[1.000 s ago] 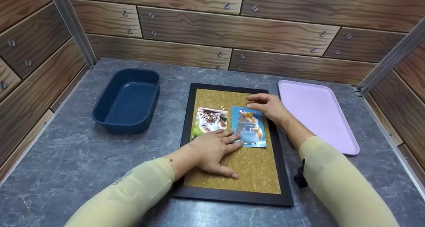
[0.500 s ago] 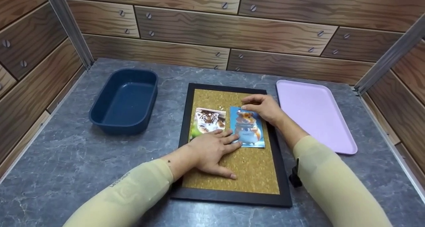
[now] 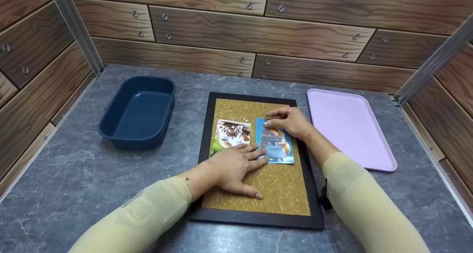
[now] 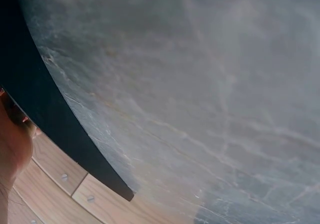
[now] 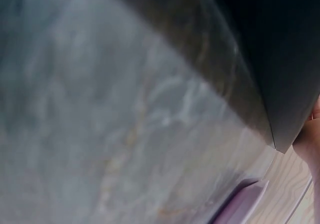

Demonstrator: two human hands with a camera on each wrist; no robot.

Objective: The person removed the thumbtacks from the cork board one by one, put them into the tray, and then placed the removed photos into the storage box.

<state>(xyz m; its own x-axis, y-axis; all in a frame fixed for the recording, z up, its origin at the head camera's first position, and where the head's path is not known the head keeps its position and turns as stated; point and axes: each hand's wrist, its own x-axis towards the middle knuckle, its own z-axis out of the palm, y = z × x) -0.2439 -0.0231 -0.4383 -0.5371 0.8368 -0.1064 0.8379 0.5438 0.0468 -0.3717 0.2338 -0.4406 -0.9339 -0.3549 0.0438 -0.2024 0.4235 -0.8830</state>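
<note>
In the head view, my left hand [image 3: 236, 168] lies spread over the corkboard [image 3: 281, 194], fingertips resting on the lower edges of a tiger picture [image 3: 232, 134] and a hamster picture [image 3: 275, 145]. My right hand [image 3: 292, 121] is bent over the top of the hamster picture. Its thumb tip touches a small pale spot at the picture's upper left, perhaps a pin head, too small to tell. A gap shows between thumb and fingers. The hand hides part of the hamster's head. Both wrist views catch only a hand's edge beside the board's black frame [image 4: 55, 109].
A dark blue rectangular bin [image 3: 136, 112] stands left of the board. To its right lies a lilac tray [image 3: 351, 127], close to the right forearm. Tiny clear bits [image 3: 245, 120] sit on the cork above the tiger. Wood-pattern walls [image 3: 207, 31] enclose the grey marbled table [image 3: 74, 164].
My right hand has moved slightly left and down, so its thumb now covers the pale spot on the hamster picture. The left hand stays in place on the board.
</note>
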